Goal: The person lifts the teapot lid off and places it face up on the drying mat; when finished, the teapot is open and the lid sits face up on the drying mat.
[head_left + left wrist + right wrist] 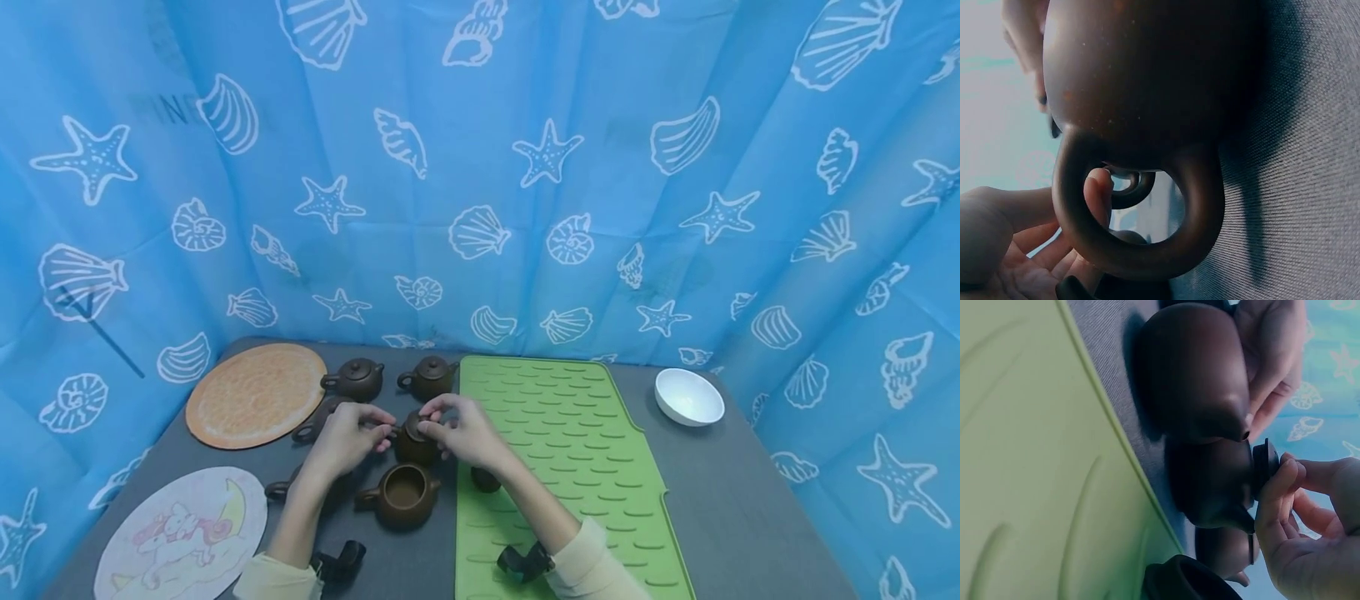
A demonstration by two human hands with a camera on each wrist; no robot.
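In the head view, a small brown teapot (415,448) stands between both hands, left of the green mat. My right hand (467,432) pinches the knob of its lid (1264,464), which is at the pot's mouth; whether it is fully seated I cannot tell. My left hand (351,442) pinches the same pot's handle, partly hidden by the fingers. Nearer me is a lidless teapot (405,497); its handle loop (1200,206) fills the left wrist view, with my left hand (1029,244) beyond it. A small dark piece like a lid (486,479) lies on the mat.
Lidded teapots (360,379) (431,377) stand at the back, and others are partly behind my left arm. Two round mats, orange (255,396) and unicorn-printed (180,533), lie left. The green mat (555,417) is right, a white bowl (688,397) beyond it.
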